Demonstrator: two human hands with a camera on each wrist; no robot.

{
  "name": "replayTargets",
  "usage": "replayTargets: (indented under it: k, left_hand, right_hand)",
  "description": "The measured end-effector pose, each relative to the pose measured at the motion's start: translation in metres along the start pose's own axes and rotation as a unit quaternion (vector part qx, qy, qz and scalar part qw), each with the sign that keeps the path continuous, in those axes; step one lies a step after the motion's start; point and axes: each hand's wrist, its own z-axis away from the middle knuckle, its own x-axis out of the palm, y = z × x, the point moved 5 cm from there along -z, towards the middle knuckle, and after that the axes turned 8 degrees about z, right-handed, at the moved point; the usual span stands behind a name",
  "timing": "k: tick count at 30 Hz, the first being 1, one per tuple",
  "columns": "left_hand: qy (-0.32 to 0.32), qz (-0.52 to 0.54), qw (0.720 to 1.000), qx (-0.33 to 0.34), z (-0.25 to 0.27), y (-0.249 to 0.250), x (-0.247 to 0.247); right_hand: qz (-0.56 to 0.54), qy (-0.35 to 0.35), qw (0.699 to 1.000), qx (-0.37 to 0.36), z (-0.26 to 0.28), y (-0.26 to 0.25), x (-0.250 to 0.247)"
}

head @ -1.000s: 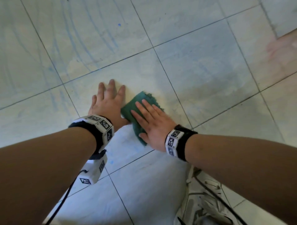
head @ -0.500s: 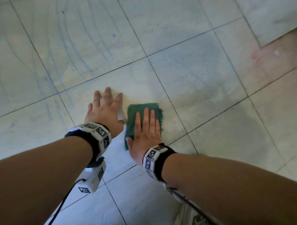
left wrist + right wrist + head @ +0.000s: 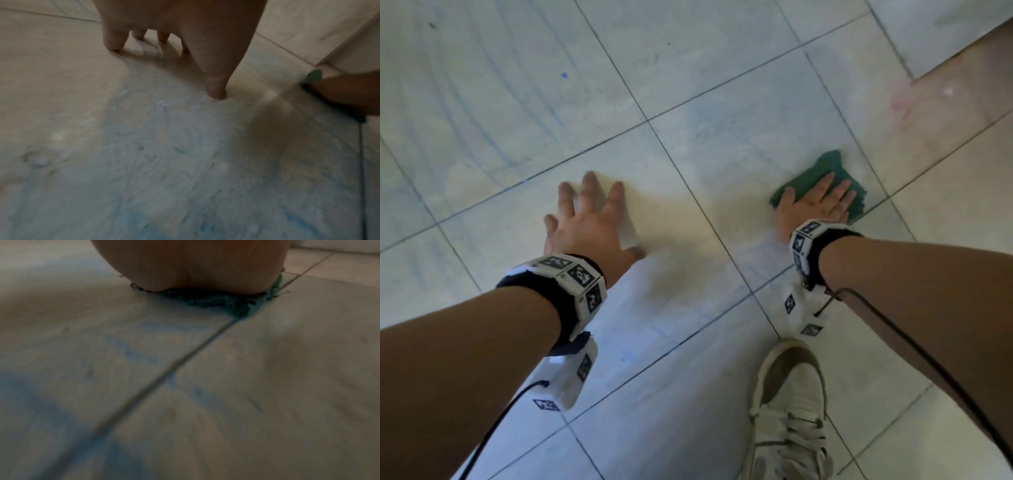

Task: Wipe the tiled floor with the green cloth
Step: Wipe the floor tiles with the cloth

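The green cloth (image 3: 825,171) lies flat on the pale tiled floor (image 3: 722,144) at the right, close to a grout line. My right hand (image 3: 816,202) presses on it with straight fingers, palm down; its heel covers most of the cloth (image 3: 242,305) in the right wrist view. My left hand (image 3: 592,219) rests spread on the bare tile to the left, well apart from the cloth, its fingertips (image 3: 216,92) touching the floor. It holds nothing. A corner of the cloth (image 3: 314,76) shows far right in the left wrist view.
Faint blue streaks (image 3: 493,113) mark the tiles at the upper left. A white laced shoe (image 3: 787,411) stands on the floor at the bottom right. A reddish-brown floor strip (image 3: 962,85) runs at the upper right. Cables trail from both wristbands.
My right hand has slid the cloth to the right, away from the left hand and across a grout line. The left hand stayed planted on its tile. The shoe has come into view.
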Motion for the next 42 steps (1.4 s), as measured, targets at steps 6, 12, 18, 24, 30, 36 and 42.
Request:
replayTargets:
  k: [6, 12, 18, 24, 30, 36, 42]
  left_hand:
    - [-0.002, -0.001, 1.0, 0.008, 0.001, -0.001, 0.002]
    - [-0.006, 0.004, 1.0, 0.013, 0.001, 0.001, 0.0]
    - [0.004, 0.005, 1.0, 0.016, 0.002, 0.001, 0.0]
    - [-0.004, 0.015, 1.0, 0.018, 0.004, 0.001, 0.0]
    - [-0.01, 0.022, 1.0, 0.015, 0.004, 0.0, 0.002]
    - [-0.012, 0.015, 1.0, 0.018, 0.003, 0.001, 0.001]
    - [-0.011, 0.007, 1.0, 0.02, 0.004, -0.002, 0.001]
  right_hand:
    - [0.014, -0.001, 1.0, -0.028, -0.031, -0.068, -0.015]
    - [0.128, -0.014, 0.923, -0.363, 0.047, -0.191, -0.006]
    - [0.224, -0.029, 0.832, -0.507, 0.073, -0.115, 0.011]
    - [0.125, -0.028, 0.975, -0.18, -0.039, -0.042, -0.02]
    - [0.104, -0.045, 0.99, -0.09, -0.066, -0.112, -0.041]
    - [0.172, -0.026, 0.881, -0.44, 0.05, -0.169, -0.002]
    - [0.23, -0.009, 0.815, -0.532, 0.065, -0.12, 0.012]
